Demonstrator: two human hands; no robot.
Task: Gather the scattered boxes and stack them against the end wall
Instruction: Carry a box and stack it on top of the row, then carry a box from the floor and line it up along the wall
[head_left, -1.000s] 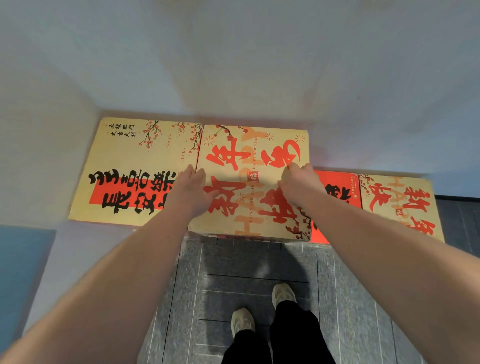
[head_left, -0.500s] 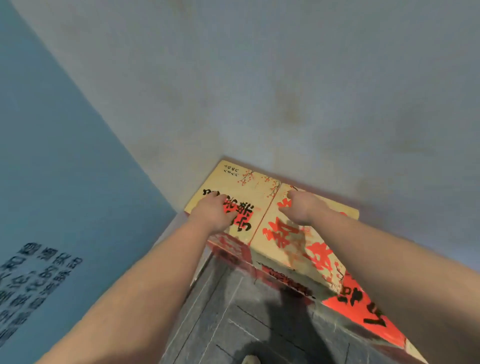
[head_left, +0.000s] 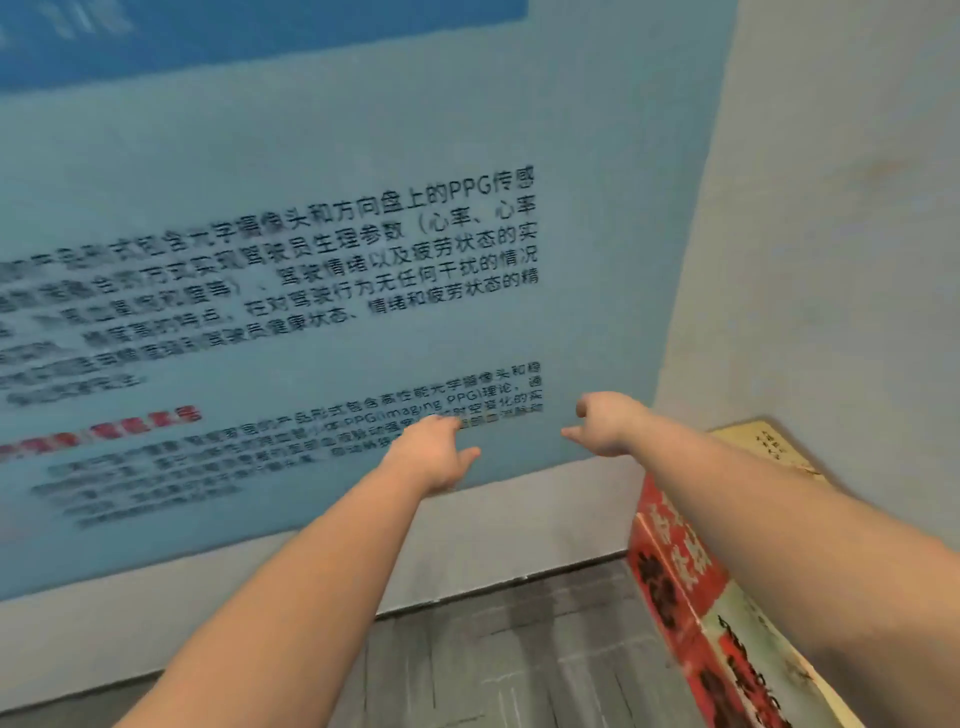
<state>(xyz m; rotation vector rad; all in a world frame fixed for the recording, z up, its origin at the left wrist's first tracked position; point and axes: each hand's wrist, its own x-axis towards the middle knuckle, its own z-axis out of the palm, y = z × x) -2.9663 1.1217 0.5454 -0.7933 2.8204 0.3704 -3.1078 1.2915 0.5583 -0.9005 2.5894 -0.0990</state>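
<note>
A large blue poster (head_left: 311, 234) with black Chinese text and one red heading fills the wall on the left side of the view. Below it runs a pale strip of wall (head_left: 493, 525), and then the grey carpet floor (head_left: 493, 665). At the right, a plain pale end wall (head_left: 831, 234) meets the poster wall in a corner.

The stacked boxes (head_left: 691, 587) stand in this corner against the end wall, on the floor. Their front face is red with dark characters, and a yellow top edge shows behind the right forearm.

Both arms reach forward in the air in front of the poster. The left hand (head_left: 434, 452) holds nothing, and its fingers are relaxed and only lightly bent. The right hand (head_left: 602, 423) also holds nothing; its fingers are loosely curled, with the thumb sticking out to the left. Neither hand touches the boxes.

Half a second before, both hands lay on the tops of the boxes, and the view looked at the end wall. Now the hands are off the boxes and the view has turned left toward the poster.

The right forearm covers most of the box tops, and the picture edge cuts off the lower boxes. The poster text at the left is blurred and cannot be read.
</note>
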